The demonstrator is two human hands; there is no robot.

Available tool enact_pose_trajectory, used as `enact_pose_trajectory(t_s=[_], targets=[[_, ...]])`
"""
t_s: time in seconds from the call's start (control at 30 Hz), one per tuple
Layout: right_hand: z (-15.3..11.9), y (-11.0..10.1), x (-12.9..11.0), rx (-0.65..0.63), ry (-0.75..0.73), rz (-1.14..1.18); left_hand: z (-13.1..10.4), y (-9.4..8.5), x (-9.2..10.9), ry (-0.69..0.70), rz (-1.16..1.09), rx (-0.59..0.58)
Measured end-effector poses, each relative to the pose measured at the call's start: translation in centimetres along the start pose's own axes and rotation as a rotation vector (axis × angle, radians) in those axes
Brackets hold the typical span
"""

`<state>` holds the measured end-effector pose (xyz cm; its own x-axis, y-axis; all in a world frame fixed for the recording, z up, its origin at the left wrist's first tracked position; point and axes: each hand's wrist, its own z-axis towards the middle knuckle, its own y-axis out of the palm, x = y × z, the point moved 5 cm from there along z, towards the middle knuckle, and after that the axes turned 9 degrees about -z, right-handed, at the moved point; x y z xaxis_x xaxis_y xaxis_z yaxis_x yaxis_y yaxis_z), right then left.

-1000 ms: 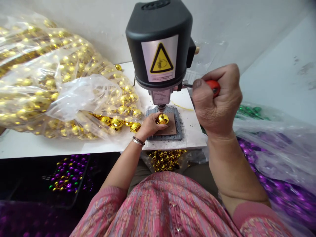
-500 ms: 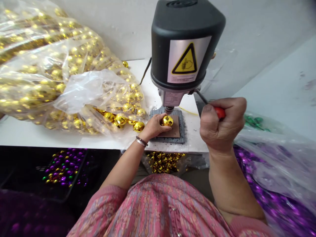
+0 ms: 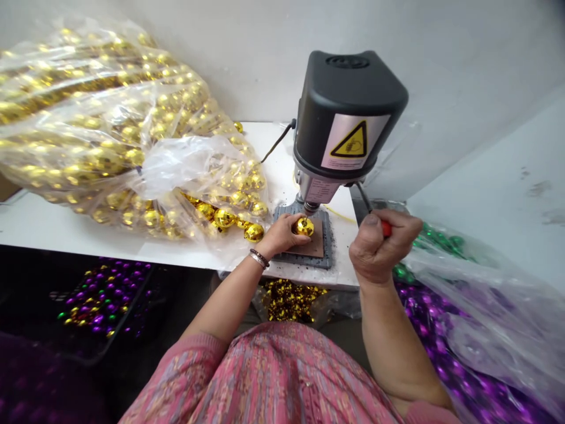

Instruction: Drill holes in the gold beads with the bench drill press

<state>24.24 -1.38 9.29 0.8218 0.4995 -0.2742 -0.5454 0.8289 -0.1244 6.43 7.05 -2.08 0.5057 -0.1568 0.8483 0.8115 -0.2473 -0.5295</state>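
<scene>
A black drill press (image 3: 353, 106) with a yellow warning label stands on the white table. Its bit points down at a faceted gold ball (image 3: 304, 227), which my left hand (image 3: 285, 234) pinches between thumb and fingers on a brown board (image 3: 311, 246) over the press's base. Whether the bit has entered the ball is hard to see. My right hand (image 3: 379, 244) is wrapped round the red knob (image 3: 386, 228) of the press lever. Left of my left hand, another gold ball (image 3: 253, 232) rests at the mouth of a clear bag.
The large clear bag of gold balls (image 3: 110, 147) covers much of the white table (image 3: 48, 227). Purple beads (image 3: 441, 353) and green beads (image 3: 445, 241) in plastic lie at right. Small gold pieces (image 3: 289, 300) sit below the table edge; mixed beads (image 3: 101, 300) are at lower left.
The view has shifted, so the press appears lower and smaller. My right hand is lower on screen, still round the red knob. My left hand still holds the gold ball under the bit.
</scene>
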Motion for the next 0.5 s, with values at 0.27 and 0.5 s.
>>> enact_pose_trajectory(t_s=[0.27, 0.5], targets=[[2.0, 0.2, 0.5, 0.024, 0.095, -0.016, 0.1, 0.1, 0.3, 0.051, -0.077, -0.075], [7.2, 1.1, 0.9, -0.033, 0.293, 0.009, -2.9, -0.3, 0.3, 0.184, -0.085, -0.085]])
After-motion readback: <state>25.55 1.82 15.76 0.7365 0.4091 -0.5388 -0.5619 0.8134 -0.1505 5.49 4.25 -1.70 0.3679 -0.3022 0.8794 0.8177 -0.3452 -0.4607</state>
